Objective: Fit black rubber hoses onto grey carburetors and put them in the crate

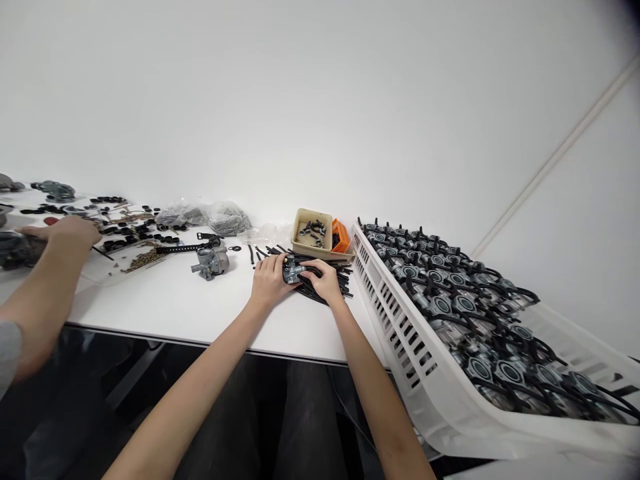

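**Hose fitting under way at the middle of the counter**

At the centre of the frame both of the person's hands met over a small grey cast-metal carburettor [291,269]. The left hand [269,280] was closed around its left side, steadying it just above the white counter [175,303]. The right hand [326,279] was closed on the carburettor's right side, its fingers pinching a short black rubber hose [309,271] against the body; whether the hose end was already seated on a nipple could not be told at this size.

Beneath and behind the hands lay a loose pile of cut black hose lengths [336,285], touching the right hand. To the left of centre a second grey carburettor [211,261] sat alone on the counter. Behind the pile stood a beige plastic tub of small metal fittings [313,232] and, just beside it, a small orange basket [341,237]. Filling the right of the frame was a long white slotted plastic crate [400,333], packed with carburettors that already carried hoses.

At the far left a co-worker's hand [70,232] rested among scattered black rings and brass parts [130,233].

Judging from this, the step in hand was pressing a hose onto the held carburettor. The next move would call for a firm push along the fitting's axis while the left hand braced the body against twisting.
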`<act>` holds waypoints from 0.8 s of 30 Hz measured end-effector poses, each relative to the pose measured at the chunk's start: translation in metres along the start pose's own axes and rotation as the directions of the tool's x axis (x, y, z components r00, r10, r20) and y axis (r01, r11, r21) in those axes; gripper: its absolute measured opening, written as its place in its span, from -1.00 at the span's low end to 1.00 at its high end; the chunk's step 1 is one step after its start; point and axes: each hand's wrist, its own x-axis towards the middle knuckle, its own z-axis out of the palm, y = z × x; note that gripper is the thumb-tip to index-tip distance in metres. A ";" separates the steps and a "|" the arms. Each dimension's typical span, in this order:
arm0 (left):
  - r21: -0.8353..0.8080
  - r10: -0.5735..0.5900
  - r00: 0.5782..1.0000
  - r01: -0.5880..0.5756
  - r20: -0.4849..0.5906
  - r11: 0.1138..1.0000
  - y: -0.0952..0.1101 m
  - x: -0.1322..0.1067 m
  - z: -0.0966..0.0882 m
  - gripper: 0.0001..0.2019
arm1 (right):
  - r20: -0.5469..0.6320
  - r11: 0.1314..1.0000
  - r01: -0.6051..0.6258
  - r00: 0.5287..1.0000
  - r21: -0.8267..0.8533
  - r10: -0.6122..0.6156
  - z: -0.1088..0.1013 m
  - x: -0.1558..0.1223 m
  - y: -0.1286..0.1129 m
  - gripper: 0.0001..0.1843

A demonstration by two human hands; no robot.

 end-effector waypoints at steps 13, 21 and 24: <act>0.000 0.011 1.000 -0.011 0.011 1.000 0.001 0.000 -0.001 -0.33 | 0.000 1.000 -0.012 1.000 -0.026 0.012 -0.001 0.000 0.001 -0.82; -0.010 0.038 0.999 -0.038 0.005 0.999 0.001 0.000 -0.001 -0.35 | -0.011 0.999 -0.017 1.000 -0.041 0.017 -0.001 -0.001 0.003 -0.85; -0.010 0.051 0.999 -0.051 0.016 0.999 0.002 0.000 -0.002 -0.34 | -0.003 0.997 -0.054 0.999 -0.049 0.054 -0.001 -0.001 0.004 -0.85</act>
